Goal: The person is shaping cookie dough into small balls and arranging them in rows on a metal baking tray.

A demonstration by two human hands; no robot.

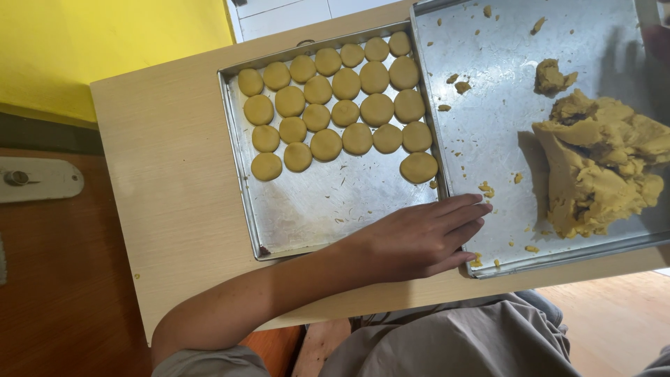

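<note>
one flat hand across two trays

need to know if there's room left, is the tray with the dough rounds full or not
Not full. The dough rounds fill only the far part of the left tray; its near part shows bare metal by the left hand.

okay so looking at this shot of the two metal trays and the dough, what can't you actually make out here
Head view only:
- Right hand: not in the picture; a dark blur at the top right corner cannot be identified.
- Large dough lump: its right side is cut by the picture edge.
- Right tray: far corners run past the edge.
- Left hand: palm faces down, so anything beneath it is hidden.
- Left tray: near right corner covered by the hand.
</note>
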